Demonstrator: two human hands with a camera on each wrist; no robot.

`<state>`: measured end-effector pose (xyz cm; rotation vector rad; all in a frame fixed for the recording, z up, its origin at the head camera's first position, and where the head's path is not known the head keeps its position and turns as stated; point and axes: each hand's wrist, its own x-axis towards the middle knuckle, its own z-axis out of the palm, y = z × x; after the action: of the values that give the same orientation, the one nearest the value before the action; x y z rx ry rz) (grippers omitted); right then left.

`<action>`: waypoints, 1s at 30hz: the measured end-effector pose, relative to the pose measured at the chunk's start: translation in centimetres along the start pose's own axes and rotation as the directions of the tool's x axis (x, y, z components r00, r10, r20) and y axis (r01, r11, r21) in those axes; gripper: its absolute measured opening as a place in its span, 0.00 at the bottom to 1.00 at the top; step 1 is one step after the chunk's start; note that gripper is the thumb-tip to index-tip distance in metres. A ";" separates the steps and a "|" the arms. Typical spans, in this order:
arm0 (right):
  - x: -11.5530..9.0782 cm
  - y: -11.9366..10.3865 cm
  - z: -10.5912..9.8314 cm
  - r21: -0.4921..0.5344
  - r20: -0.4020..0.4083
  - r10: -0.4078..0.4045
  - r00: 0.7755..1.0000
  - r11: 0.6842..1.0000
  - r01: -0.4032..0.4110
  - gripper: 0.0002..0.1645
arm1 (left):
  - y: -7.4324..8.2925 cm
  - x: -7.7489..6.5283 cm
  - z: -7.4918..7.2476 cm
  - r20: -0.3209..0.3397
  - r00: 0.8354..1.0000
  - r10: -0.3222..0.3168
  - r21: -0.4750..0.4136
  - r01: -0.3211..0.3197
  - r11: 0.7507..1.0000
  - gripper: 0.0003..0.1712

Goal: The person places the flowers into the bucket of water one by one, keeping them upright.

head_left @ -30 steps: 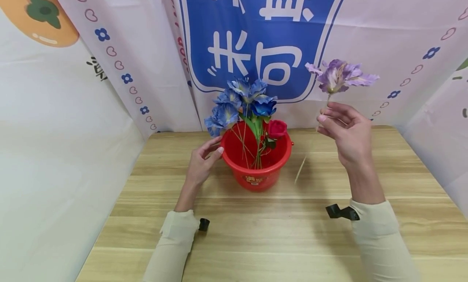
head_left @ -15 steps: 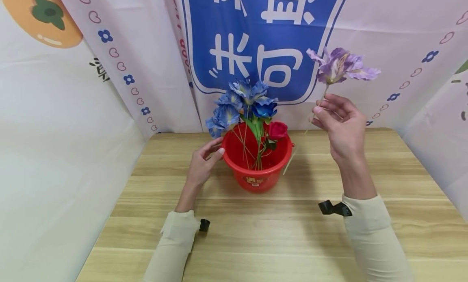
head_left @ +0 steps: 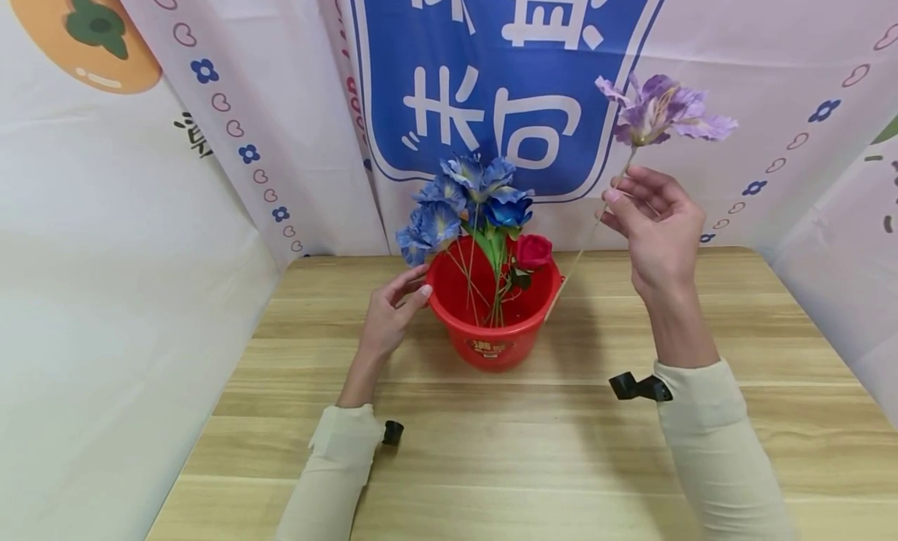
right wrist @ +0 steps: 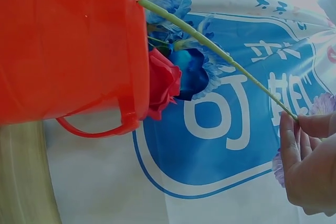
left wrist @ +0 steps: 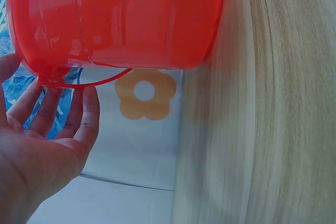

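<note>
My right hand pinches the thin stem of a purple artificial flower between thumb and fingers. The bloom stands above the hand; the stem slants down left, its lower end overlapping the right rim of a red bucket in the head view. From the right wrist, the stem reaches to the bucket's rim. My left hand holds the bucket's left rim, its fingers by the handle lug in the left wrist view. Inside the bucket stand blue flowers, a dark blue rose and a red rose.
The bucket stands on a wood-grain table, near its back edge. Behind it hangs a white cloth with a blue printed sign. White printed cloth also hangs at the left. The bucket's red handle hangs down at its side.
My right hand has moved slightly left and up with the purple flower. Its stem's lower end has come from beside the bucket to its right rim. The left hand has stayed on the rim.
</note>
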<state>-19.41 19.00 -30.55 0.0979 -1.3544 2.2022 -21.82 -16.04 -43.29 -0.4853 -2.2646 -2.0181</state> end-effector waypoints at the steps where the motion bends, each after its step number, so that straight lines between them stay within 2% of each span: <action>1: 0.1 -0.1 0.1 0.003 0.002 -0.002 1.000 1.000 0.002 0.21 | 0.0 0.0 0.0 0.000 1.000 0.000 -0.001 0.000 1.000 0.27; 24: 3.9 -0.6 0.7 -0.049 -0.045 -0.009 0.999 0.999 0.007 0.20 | -0.1 0.0 0.0 0.001 1.000 0.014 -0.015 -0.014 1.000 0.26; 30: 4.7 -0.8 1.1 0.000 -0.058 -0.019 0.998 1.000 0.019 0.20 | -0.2 0.0 -0.1 0.003 1.000 0.019 -0.019 -0.019 1.000 0.27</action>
<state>-23.21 20.31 -27.80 0.0459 -1.3162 2.1733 -21.86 -16.13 -43.43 -0.5099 -2.2354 -2.0329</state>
